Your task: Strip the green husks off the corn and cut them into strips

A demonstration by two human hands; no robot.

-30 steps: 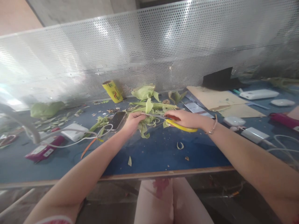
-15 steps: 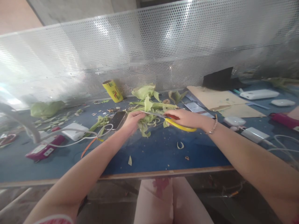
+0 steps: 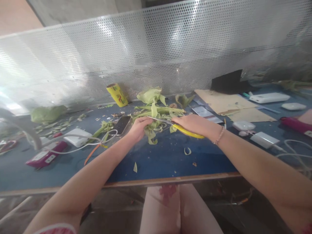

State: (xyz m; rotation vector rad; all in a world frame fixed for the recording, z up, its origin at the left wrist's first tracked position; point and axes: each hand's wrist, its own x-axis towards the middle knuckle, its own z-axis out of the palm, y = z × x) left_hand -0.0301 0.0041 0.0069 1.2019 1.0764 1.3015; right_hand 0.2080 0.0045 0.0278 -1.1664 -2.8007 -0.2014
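My right hand [image 3: 187, 123] is closed round the scissors [image 3: 188, 132], whose yellow handle shows below the fingers. Their thin blades point left, and the tip reaches the fingertips of my left hand [image 3: 141, 126]. That left hand is closed in a pinch at the edge of the leafy greens [image 3: 151, 135]; the exact piece between its fingers is mostly hidden. Long green stalks [image 3: 168, 110] lie just behind both hands, with a pale leafy head [image 3: 149, 96] beyond them. Left of my left hand lies a dark phone [image 3: 123, 125].
A yellow tube [image 3: 117, 95] leans by the perforated screen [image 3: 156, 48]. White cables [image 3: 80, 145] and a magenta power strip [image 3: 46, 155] lie left. Cardboard [image 3: 226, 104] and white chargers [image 3: 264, 139] are right. Plant scraps dot the blue table [image 3: 156, 165].
The scissors' handles have come closer together and their red inner part is now covered by my right hand. My left hand has stayed almost in place.
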